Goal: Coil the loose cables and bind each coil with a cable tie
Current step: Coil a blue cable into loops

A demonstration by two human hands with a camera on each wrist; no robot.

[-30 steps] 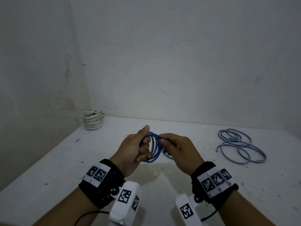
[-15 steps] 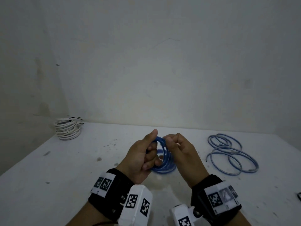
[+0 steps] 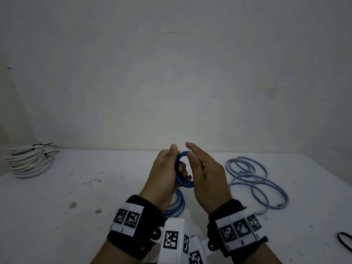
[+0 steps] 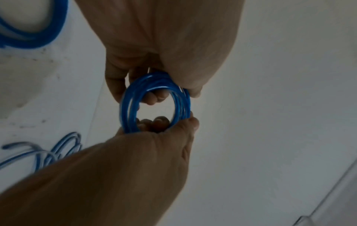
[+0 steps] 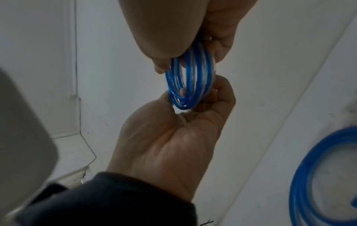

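Blue coil [image 3: 182,169] up off the table, gripped by curled left hand [image 3: 165,175] at nine o'clock, pinched by right hand [image 3: 204,173] at three.

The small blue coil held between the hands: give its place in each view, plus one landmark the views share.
Head: the small blue coil sits at lower centre, between the left hand and the right hand.
Left wrist: the coil sits centre-left, fingers above and below it.
Right wrist: the coil sits upper centre.
Shared landmark: the blue cable loops on the table.
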